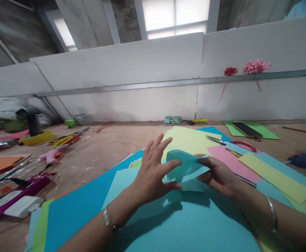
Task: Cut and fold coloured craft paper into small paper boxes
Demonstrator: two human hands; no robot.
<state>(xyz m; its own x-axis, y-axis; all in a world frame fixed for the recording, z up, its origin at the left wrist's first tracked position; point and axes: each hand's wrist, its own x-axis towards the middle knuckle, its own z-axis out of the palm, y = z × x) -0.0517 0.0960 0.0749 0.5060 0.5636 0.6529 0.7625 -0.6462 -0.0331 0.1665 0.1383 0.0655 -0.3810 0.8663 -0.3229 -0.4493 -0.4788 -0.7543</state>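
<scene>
Both my hands hold a small folded piece of light blue paper (185,168) above a big blue sheet (90,206). My left hand (153,171) pinches the paper's left side between thumb and index finger, its other fingers spread upward. My right hand (218,175) grips the paper's right edge, fingers curled under it. Each wrist wears a silver bangle.
Coloured sheets and strips (273,175) cover the wooden table (100,147). Red-handled scissors (234,142) lie behind my right hand. A phone (246,129) rests on green paper. A purple glue gun (19,194) and tools (63,140) lie left. Paper flowers (256,65) hang on the wall.
</scene>
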